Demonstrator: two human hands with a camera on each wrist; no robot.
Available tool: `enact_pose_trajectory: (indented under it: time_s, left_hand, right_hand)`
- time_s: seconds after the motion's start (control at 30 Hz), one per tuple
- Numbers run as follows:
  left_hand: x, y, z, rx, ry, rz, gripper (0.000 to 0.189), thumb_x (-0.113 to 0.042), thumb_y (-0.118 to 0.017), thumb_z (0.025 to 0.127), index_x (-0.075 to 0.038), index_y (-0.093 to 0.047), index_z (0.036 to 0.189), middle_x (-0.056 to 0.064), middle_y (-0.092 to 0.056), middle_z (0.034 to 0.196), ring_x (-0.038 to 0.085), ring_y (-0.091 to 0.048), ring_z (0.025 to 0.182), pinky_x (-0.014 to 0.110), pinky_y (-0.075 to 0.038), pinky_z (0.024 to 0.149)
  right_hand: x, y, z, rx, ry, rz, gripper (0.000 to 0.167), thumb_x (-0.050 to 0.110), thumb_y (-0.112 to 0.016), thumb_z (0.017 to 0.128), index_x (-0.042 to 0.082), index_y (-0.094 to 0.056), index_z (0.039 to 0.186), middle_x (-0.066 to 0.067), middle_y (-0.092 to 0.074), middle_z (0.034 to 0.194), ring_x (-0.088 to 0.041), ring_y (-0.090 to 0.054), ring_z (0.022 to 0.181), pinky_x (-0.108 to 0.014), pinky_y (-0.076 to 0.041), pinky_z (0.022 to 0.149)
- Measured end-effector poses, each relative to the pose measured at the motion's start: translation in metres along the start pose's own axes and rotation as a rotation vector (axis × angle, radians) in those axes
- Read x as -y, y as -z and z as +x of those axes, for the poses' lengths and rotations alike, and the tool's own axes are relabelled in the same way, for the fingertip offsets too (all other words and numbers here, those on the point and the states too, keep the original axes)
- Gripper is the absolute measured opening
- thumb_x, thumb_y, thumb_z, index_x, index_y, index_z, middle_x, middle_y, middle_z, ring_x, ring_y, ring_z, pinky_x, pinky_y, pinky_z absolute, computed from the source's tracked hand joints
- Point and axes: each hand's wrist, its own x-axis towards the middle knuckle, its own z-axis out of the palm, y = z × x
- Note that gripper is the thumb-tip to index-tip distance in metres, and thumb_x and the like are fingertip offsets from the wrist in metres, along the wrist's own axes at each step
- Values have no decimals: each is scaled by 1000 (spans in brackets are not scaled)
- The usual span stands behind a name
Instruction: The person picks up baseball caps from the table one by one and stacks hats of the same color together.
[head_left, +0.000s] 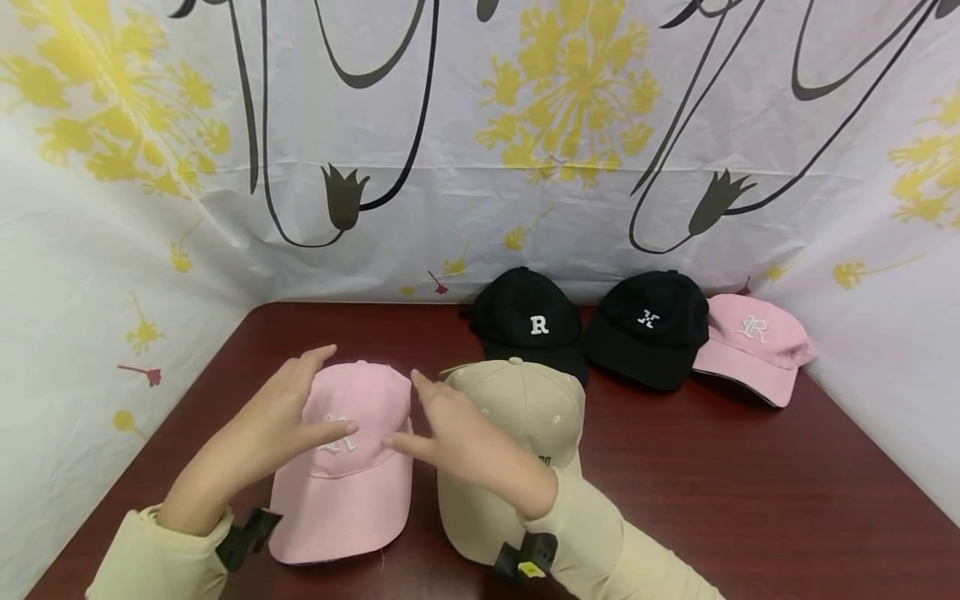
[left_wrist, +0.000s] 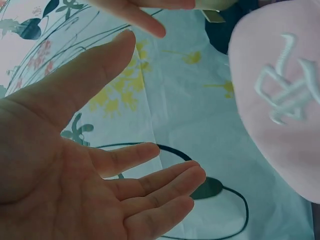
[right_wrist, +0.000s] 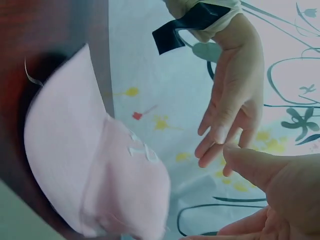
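A pink baseball cap [head_left: 341, 512] with a white embroidered letter sits on the table, brim toward me. My left hand [head_left: 277, 425] is held over its left side, fingers spread and thumb pointing inward. Opposite it, my right hand [head_left: 468, 433] hovers between the pink cap and a beige cap [head_left: 536, 404], partly hiding the beige one. In the left wrist view, the palm of the left hand [left_wrist: 100, 185] faces the camera, holding nothing, apart from the pink cap [left_wrist: 260, 65]. The right wrist view shows the pink cap [right_wrist: 65, 145] resting below both hands, with no fingers on it.
Behind the beige cap stand a black cap [head_left: 517, 308] with a white R, another black cap [head_left: 648, 325] and a second pink cap [head_left: 757, 342] at the right. A patterned white cloth [head_left: 465, 200] walls off the dark red table [head_left: 720, 492] at the back and sides.
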Motion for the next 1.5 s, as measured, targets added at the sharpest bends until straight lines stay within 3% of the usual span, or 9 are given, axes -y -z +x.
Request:
enact_pose_trajectory:
  time_s: [0.23, 0.27, 0.47, 0.67, 1.1, 1.5]
  left_hand:
    - [-15, -1, 18, 39, -54, -31, 84, -27, -76, 75, 8, -29, 135, 27, -42, 128, 40, -41, 116, 54, -34, 92]
    - [-18, -1, 20, 45, -56, -38, 83, -27, -76, 76, 7, -29, 136, 26, -41, 128, 40, -42, 115, 53, -35, 91]
    - [-32, -3, 37, 86, -67, -87, 81, -28, -73, 78, 5, -28, 137, 24, -40, 131, 38, -43, 116, 51, -36, 92]
    - [-47, -10, 61, 154, -55, -102, 83, -29, -73, 78, 1, -26, 139, 23, -42, 128, 34, -40, 119, 50, -34, 94]
    - [-79, -30, 100, 260, -93, -121, 83, -32, -73, 78, -6, -26, 141, 17, -41, 133, 27, -38, 123, 43, -34, 97]
    - [-102, -46, 123, 320, -137, -164, 82, -33, -72, 79, -10, -25, 142, 14, -38, 137, 22, -37, 126, 40, -35, 97]
  right_hand:
    - [-13, 33, -7, -39, -18, -21, 84, 45, -61, 85, 2, -21, 145, -13, -53, 125, -19, -50, 114, -34, -36, 97]
    - [-15, 37, -7, -55, -13, -29, 84, 45, -62, 85, 2, -21, 145, -13, -47, 132, -19, -45, 121, -35, -34, 99]
    - [-32, 62, -11, -116, 19, -32, 77, 39, -62, 86, 0, -28, 142, -13, -48, 132, -21, -51, 114, -37, -40, 94]
    - [-51, 83, -18, -116, -24, -54, 74, 39, -61, 87, 0, -29, 142, -15, -44, 136, -24, -49, 117, -41, -40, 92]
    - [-97, 112, -42, -194, -122, -103, 73, 40, -59, 88, -5, -32, 139, -22, -48, 130, -30, -49, 116, -47, -39, 92]
    - [-122, 130, -70, -218, -224, -133, 78, 49, -55, 88, -6, -32, 139, -24, -49, 127, -34, -46, 118, -51, -33, 96]
